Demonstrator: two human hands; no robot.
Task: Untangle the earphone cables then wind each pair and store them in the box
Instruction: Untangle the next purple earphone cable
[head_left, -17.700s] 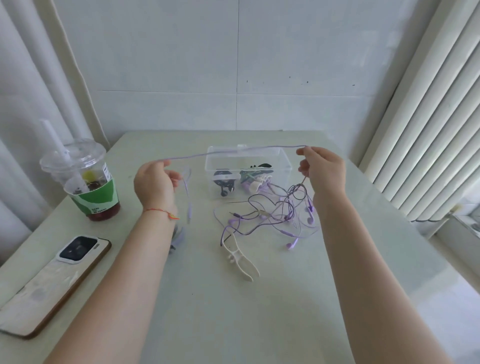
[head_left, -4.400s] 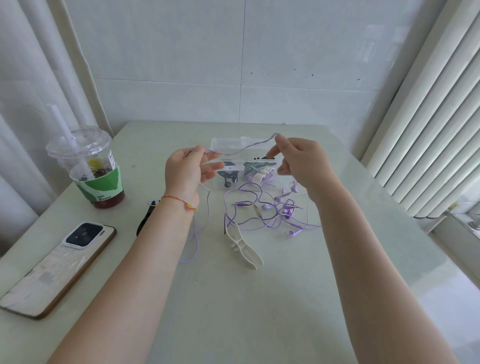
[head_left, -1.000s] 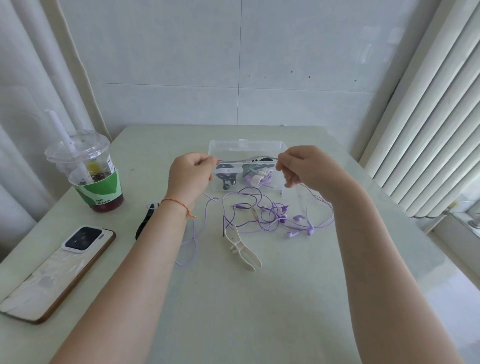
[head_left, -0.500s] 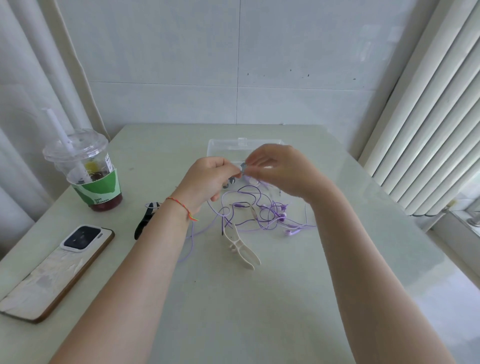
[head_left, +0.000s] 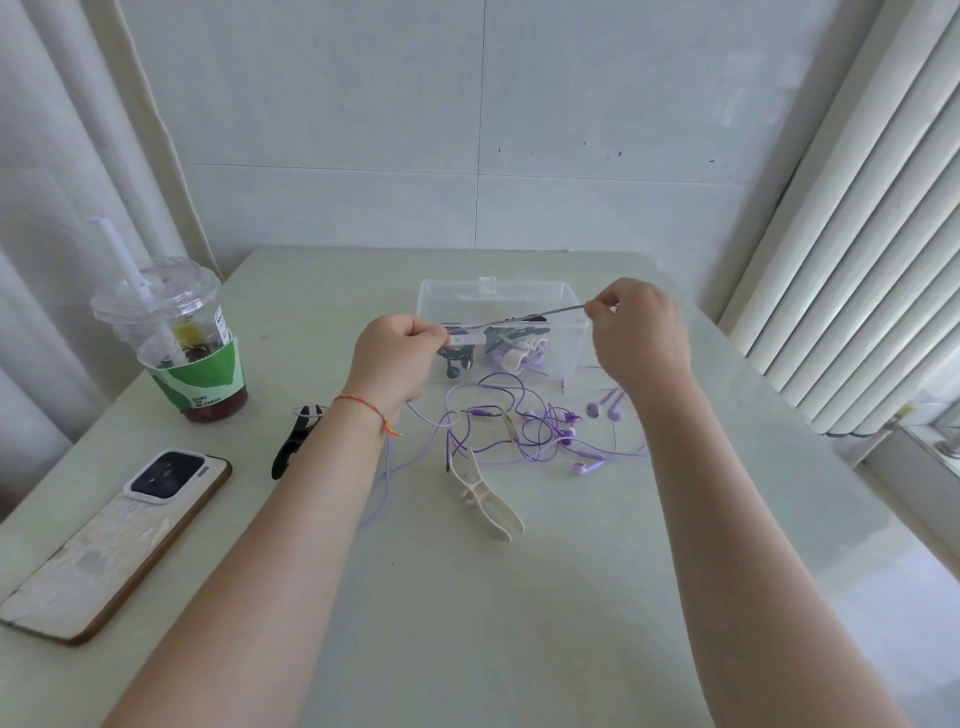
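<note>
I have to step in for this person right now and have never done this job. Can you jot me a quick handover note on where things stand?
Left hand pinches one end of a taut stretch of purple cable; right hand pinches the other, held above the clear box.
On the table, in front of the box: a purple tangle of cables and earbuds, with a cream clip lying at its near edge. A black clip lies left of it.
Done: the box already holds some wound bundles.
Left: free this cable from the tangle, wind it, box it, then the rest.
</note>
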